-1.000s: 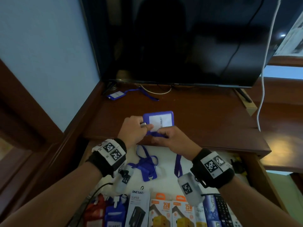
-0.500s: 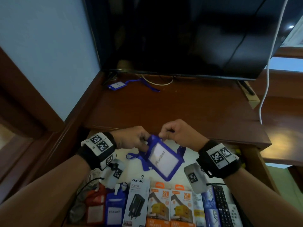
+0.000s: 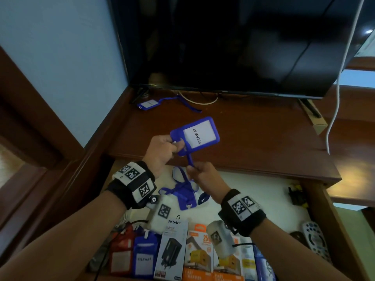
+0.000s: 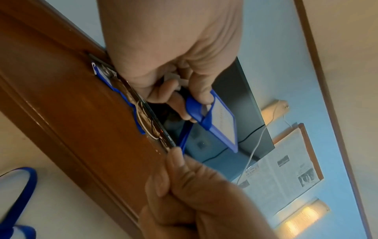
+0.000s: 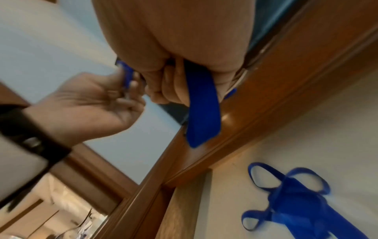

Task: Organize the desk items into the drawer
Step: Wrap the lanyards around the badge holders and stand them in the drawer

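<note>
A blue badge holder [image 3: 195, 135] with a white "PELAWAT" card is held in the air above the desk's front edge. My left hand [image 3: 162, 148] pinches its clip end, seen close in the left wrist view on the badge holder [image 4: 214, 119]. My right hand [image 3: 199, 175] grips its blue lanyard [image 3: 190, 159] just below; the lanyard [image 5: 202, 110] hangs out of my fist. Under my hands the open drawer [image 3: 253, 191] has a white floor. On it lies another blue badge holder with a bunched lanyard [image 3: 182, 191]. A third blue badge holder [image 3: 148, 103] lies on the desk [image 3: 253, 138] near the TV.
A dark TV [image 3: 223, 43] stands at the back of the desk, with a white cable [image 3: 336, 88] hanging at the right. The drawer's front holds charger boxes [image 3: 194, 254], red and blue badge holders [image 3: 132, 258] and remotes [image 3: 314, 244]. A blue wall [image 3: 60, 57] is at the left.
The badge holder has come up from over the drawer to above the desk edge and turned its card face up. My right hand slid down the lanyard, away from the left.
</note>
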`<state>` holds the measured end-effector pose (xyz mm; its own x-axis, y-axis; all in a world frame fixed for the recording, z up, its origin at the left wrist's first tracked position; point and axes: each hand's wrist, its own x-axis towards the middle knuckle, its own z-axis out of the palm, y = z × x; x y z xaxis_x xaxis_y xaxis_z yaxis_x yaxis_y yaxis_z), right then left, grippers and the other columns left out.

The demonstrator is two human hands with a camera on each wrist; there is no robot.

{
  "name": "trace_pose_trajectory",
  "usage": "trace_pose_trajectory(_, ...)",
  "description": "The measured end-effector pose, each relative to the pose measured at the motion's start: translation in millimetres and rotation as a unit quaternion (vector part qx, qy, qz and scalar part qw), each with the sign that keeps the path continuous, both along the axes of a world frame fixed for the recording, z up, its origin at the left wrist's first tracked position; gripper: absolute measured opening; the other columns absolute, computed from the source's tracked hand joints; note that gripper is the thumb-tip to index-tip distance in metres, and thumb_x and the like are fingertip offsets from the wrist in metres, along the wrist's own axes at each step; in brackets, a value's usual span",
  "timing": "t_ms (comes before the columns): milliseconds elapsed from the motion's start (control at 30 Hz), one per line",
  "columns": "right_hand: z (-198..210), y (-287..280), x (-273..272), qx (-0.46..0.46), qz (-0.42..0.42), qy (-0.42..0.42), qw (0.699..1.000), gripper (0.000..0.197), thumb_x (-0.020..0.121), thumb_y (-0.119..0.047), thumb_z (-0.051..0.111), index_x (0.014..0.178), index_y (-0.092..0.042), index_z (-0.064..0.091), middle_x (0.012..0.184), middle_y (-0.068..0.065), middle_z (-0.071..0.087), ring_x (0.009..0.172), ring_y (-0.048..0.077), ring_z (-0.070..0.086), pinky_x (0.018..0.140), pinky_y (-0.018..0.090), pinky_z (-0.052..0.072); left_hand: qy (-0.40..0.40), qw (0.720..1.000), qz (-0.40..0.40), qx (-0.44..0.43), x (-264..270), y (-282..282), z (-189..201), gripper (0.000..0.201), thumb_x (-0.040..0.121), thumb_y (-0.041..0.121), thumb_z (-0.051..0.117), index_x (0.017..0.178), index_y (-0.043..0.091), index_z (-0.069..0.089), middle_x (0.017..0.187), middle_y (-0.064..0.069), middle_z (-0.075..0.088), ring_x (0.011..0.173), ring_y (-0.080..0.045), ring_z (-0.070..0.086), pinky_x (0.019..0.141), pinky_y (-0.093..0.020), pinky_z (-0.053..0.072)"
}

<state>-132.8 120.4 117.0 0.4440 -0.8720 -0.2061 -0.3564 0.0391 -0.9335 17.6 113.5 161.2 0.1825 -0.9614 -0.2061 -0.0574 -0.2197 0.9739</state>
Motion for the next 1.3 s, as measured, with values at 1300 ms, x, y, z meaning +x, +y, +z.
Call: trace_pose_trajectory(1300,30,-9,48,0.141,0.045,-0.269,0.952,0.006,0.088,-0.021,0.050,0.087,-0.019,0.055,0.060,0.000,0.046,0.053,0.012,0.038,0.050,0.025,0.033,0.184,0.969,-0.067,-0.151,44,44,-12,0.047,0.084,0.019,0.057,0.123,-0.007,0.052,0.108,-0.019,0.067,0.093,-0.029,0.066,0.080,-0.038,0.055)
